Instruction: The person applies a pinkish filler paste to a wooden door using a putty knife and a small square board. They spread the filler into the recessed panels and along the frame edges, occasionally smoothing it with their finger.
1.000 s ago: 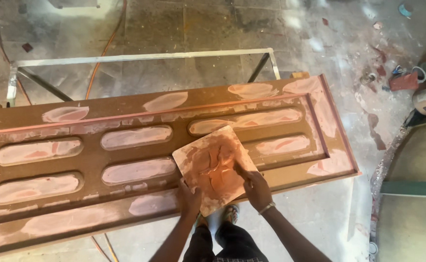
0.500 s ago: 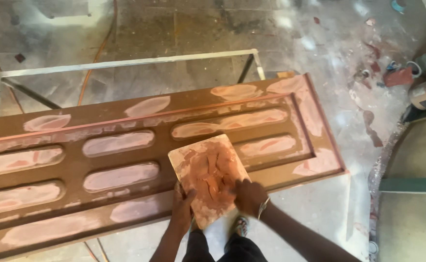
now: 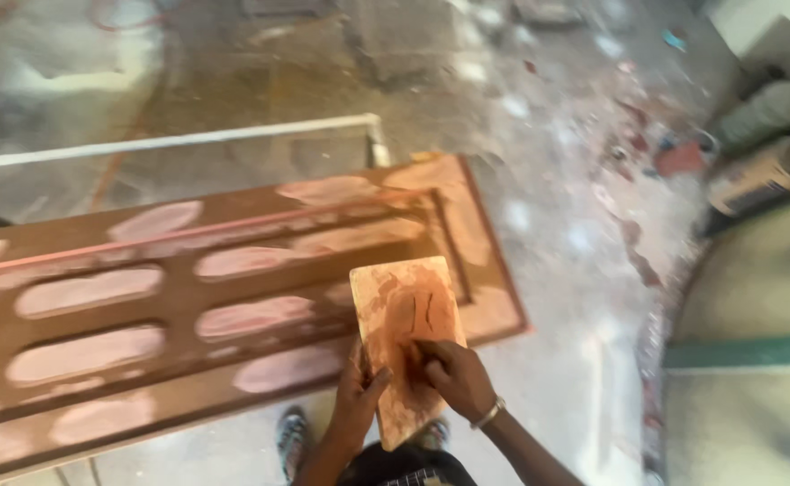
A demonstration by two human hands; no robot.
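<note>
Item: flat rectangular board (image 3: 406,346), coated in orange-pink paste, tilted, its far end resting over the near edge of the door panel and its near end toward the person.

Left hand (image 3: 359,396): grasping the board's left edge, thumb across the top face, fingers under it.

Right hand (image 3: 453,376): closed on something pressed flat to the board's smeared face; whatever it holds is hidden under the fingers. A metal bracelet (image 3: 489,414) sits on that wrist.

Item: brown moulded door panel (image 3: 233,297), lying flat, raised off the floor, with long rounded recesses. Most recesses and several strips along its far edge and right corner carry pale pink filler patches.

Item: white metal frame (image 3: 188,139), just beyond the panel's far edge, partly under it.

Floor (image 3: 539,99): grey concrete, dusty, spotted with white and reddish splashes.

Containers: along the floor's right edge, a blurred brown box-like object (image 3: 759,180) and a grey sack-like shape (image 3: 764,112); contents cannot be made out.

Item: the person's shoe (image 3: 291,432), on the floor below the panel's near edge.
</note>
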